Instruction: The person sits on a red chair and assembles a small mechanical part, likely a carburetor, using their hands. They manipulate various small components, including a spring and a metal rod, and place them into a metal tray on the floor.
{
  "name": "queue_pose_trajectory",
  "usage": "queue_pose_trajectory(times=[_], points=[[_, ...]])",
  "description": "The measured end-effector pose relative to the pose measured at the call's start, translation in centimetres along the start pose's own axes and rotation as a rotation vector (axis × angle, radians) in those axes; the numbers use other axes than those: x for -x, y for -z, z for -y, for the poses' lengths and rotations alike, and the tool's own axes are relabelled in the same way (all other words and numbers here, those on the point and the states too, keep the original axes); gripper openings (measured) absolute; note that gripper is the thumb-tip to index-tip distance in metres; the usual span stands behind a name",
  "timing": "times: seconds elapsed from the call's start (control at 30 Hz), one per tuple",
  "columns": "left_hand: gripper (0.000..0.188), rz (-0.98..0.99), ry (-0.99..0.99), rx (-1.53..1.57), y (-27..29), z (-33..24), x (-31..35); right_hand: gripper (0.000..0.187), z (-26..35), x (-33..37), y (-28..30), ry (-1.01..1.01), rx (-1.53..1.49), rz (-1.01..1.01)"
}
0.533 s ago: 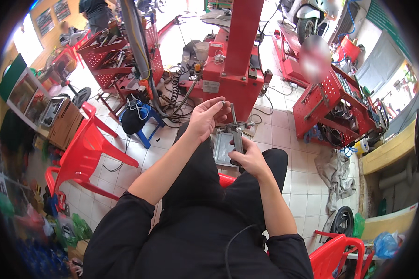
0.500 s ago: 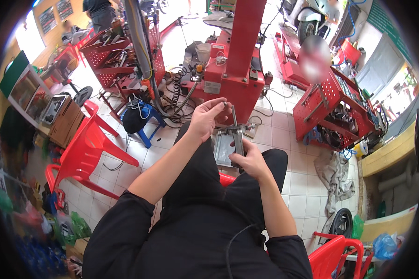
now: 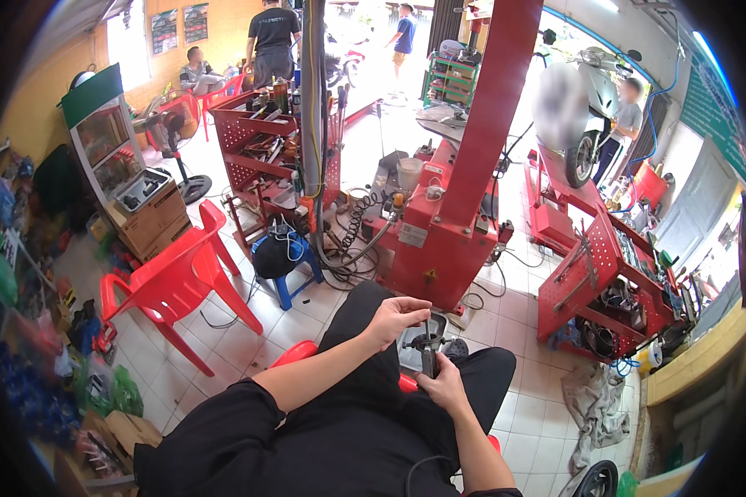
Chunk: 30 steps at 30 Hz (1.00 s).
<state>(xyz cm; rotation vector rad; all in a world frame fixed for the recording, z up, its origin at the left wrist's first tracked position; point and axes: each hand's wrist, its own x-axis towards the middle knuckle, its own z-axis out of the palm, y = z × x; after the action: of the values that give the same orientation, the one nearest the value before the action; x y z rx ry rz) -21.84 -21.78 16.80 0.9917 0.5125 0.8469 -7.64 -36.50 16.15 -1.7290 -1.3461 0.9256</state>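
Observation:
My left hand (image 3: 396,321) pinches the top end of a thin metal rod (image 3: 428,330) between thumb and fingers. The rod stands nearly upright, its lower end at a dark grey metal part (image 3: 428,361). My right hand (image 3: 443,384) is closed around the lower side of that part, just above my lap. The part's exact kind is too small to make out. Past it, low between my knees, lies a shallow metal tray (image 3: 409,354), half covered by my hands and the part.
A red lift post (image 3: 489,124) on a red base stands ahead. Red tool carts (image 3: 257,137) flank it at left and right. At left are a red plastic chair (image 3: 174,290) and a blue stool (image 3: 294,277). Hoses and cables cross the tiles. Other people are farther off.
The view has tilted up, showing more of the far workshop, so my hands appear lower. My left hand still pinches the rod, and my right still holds the metal part.

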Motion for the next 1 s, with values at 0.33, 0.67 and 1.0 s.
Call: queue_pose_trajectory(times=[0.33,0.67,1.0], points=[[0.023,0.012,-0.119,-0.257,-1.5,-1.3,-0.3,0.040,-0.7,-0.1,-0.8,0.021,-0.059,-0.112],[0.017,0.068,-0.164,-0.232,-2.3,-1.6,-0.4,0.038,-0.6,0.0,-0.5,0.057,-0.148,-0.117],[0.017,0.097,-0.182,-0.177,-3.5,-1.8,-0.8,0.034,-0.5,0.0,-0.1,0.076,-0.169,-0.107]])
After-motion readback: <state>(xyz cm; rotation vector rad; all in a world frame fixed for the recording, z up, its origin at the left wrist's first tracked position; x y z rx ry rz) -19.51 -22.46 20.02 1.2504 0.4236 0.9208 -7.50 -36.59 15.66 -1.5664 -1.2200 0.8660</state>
